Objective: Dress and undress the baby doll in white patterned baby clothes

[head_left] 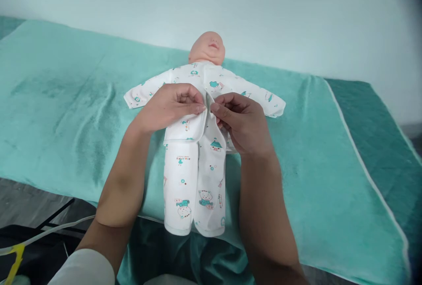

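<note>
Both hands are on the doll (207, 50), which lies on its back in the middle of the blanket (66, 100), head at 12 o'clock, feet at 6. The left hand (169, 105) has its grip pinched together on the front flap of the shirt (184, 129), and the right hand (242, 122) is pinched tight on the facing edge, fingertips almost touching over the chest. The risk, as I read it, is that thin cotton slipping out of one pinch, so the two edges come apart or meet crooked. A hard tug could also bunch the shirt or drag the doll sideways, because the plush pile under it looks loose and already rippled at 9 o'clock. And watch the trousers (180, 179): the leg ends sit right at the blanket's near edge at 6 o'clock, so a pull that way might slide the doll off. The blanket is teal with a pale border, and a darker quilt (379, 144) shows beneath it at 3 o'clock. A plain pale wall (263, 8) stands at 12 o'clock. At 8 o'clock there is grey floor (20, 201) with a white cable (49, 232).
</note>
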A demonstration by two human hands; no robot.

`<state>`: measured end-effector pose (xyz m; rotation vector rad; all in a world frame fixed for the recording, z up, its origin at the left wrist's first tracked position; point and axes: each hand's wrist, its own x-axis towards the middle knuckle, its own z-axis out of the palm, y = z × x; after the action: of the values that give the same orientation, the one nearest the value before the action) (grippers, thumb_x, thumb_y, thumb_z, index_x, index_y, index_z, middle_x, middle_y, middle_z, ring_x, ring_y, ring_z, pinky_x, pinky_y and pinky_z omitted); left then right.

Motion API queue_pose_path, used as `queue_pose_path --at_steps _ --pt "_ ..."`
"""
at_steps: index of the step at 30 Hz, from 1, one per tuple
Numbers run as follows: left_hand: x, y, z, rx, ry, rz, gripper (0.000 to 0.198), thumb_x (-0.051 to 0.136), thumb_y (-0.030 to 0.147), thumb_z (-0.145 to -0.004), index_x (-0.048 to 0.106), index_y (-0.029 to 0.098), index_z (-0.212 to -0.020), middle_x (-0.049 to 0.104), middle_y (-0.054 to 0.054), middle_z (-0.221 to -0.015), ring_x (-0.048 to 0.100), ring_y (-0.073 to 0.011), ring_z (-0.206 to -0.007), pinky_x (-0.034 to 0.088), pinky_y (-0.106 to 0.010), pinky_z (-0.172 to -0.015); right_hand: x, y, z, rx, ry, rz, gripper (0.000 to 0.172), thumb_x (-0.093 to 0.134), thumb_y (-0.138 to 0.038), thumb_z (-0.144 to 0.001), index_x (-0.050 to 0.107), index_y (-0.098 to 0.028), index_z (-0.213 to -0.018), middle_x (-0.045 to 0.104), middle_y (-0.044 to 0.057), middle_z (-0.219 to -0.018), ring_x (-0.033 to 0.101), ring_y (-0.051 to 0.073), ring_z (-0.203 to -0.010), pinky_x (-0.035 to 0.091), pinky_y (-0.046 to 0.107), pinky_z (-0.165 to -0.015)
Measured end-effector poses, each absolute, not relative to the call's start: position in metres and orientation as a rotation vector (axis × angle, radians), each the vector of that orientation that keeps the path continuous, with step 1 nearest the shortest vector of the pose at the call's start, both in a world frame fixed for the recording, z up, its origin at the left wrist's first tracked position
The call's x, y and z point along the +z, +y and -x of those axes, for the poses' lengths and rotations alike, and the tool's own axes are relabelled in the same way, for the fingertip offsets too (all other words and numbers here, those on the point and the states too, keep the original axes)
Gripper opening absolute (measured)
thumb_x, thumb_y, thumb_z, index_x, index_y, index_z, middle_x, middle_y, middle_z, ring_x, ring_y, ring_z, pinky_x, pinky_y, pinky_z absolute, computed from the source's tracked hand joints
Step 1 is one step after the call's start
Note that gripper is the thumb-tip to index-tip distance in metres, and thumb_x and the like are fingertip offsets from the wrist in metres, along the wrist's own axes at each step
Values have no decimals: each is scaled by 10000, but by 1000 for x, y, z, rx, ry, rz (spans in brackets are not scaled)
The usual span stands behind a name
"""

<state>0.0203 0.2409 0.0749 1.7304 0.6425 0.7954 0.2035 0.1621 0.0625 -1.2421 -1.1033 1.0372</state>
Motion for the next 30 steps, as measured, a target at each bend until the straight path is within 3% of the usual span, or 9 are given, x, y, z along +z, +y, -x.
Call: queue_pose_path --at_steps 12,21,30 --pt "71 245 -18 765 575 -1626 121 831 280 -805 756 187 -827 734 -23 -739 707 -146 -703 575 -288 -667 60 162 -198 994 -1110 1259 268 861 -432 -777 698 -219 -762 644 -21 -618 585 114 -544 515 261 -527" --pt "73 245 -19 749 584 -1648 107 820 255 -810 739 186 -819 713 -15 -699 682 -127 -656 559 -266 -629 60 162 -196 982 -1078 1278 208 826 -377 -811 722 -204 -764 667 -11 -631 611 106 -555 546 245 -552" --pt "70 248 -18 719 595 -1643 154 834 262 -787 709 183 -830 708 -4 -685 680 -138 -633 555 -289 -620 68 157 -203 1104 -1191 1268 170 801 -346 -830 787 -195 -905 711 7 -714 636 108 -601 568 253 -569"
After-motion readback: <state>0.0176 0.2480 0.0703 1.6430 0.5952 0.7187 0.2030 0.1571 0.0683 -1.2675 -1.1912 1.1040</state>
